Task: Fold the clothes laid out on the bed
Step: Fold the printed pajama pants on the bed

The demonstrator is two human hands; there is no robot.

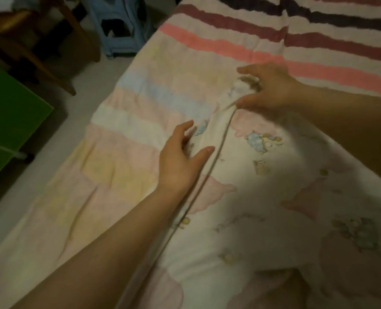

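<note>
A white garment (pixel 240 197) printed with pink shapes and small cartoon figures lies spread over the right half of the bed (pixel 118 175), its left edge running as a long straight fold line. My right hand (pixel 267 90) grips the far corner of that garment, fingers curled round the bunched cloth. My left hand (pixel 180 161) hovers at or rests on the fold edge nearer to me, fingers straight and spread, holding nothing.
The bed carries a pastel striped sheet with bolder pink, maroon and dark stripes (pixel 318 41) at the far end. On the floor to the left stand a blue plastic stool (pixel 122 25), wooden chair legs (pixel 40 52) and a green panel (pixel 6 121).
</note>
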